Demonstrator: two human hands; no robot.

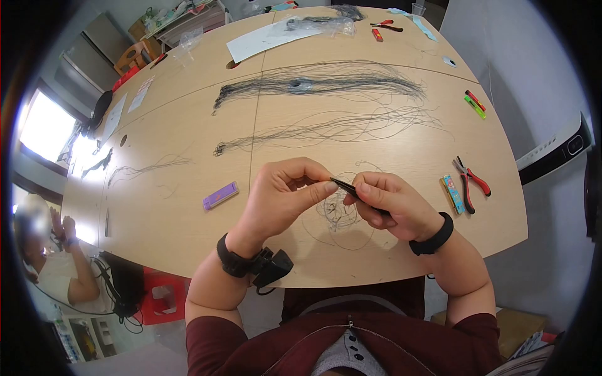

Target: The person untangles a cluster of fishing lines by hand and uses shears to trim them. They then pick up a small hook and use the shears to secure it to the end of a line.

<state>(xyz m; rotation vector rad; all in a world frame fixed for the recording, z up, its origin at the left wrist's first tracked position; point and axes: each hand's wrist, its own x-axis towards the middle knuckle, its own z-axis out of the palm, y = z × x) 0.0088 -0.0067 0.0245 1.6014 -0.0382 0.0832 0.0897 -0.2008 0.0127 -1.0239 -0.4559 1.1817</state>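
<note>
My right hand [398,203] is closed around dark tweezers [343,185], their tips pointing left. The thumb and forefinger of my left hand [282,191] pinch together right at those tips; whatever lies between the fingers is too small to make out. Below both hands, a loose tangle of thin wire [338,216] lies in rough loops on the table [295,257]. Beyond them stretch a long bundle of dark wires [364,81] and a thinner bundle [326,130], each knotted at its left end.
Red-handled pliers [476,182] and a blue box [451,194] lie right; a purple box [221,195] lies left. More wires [147,168] are farther left. Red-and-black pliers [387,26] and a white sheet [263,41] are at the back. Another person [63,269] sits left.
</note>
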